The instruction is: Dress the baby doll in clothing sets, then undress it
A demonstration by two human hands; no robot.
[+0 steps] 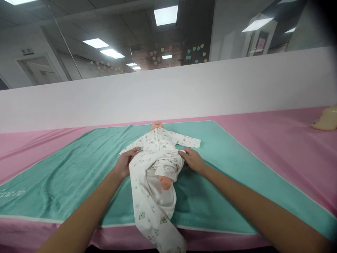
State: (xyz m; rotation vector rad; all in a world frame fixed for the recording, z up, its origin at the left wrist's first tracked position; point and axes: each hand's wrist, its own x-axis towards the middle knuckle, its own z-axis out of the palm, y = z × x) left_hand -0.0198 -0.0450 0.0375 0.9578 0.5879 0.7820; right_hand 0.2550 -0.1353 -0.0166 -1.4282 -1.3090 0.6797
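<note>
Left hand [128,161], right hand [194,160] pinching printed trousers [140,193], dressed doll [158,140] between.

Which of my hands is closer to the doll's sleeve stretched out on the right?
Right. Your right hand pinches the white pants just below that sleeve in view; your left hand is farther off, across the pants, near the other sleeve.

A doll [165,182] in a white printed top [158,138] lies on a green towel [216,196] over a pink sheet [286,147]. The left hand [128,161] and right hand [194,160] grip the printed pants [140,196] at either side of its waist. One pant leg trails past the towel's near edge. Something pale [326,118], cut off at right, is hard to identify.
</note>
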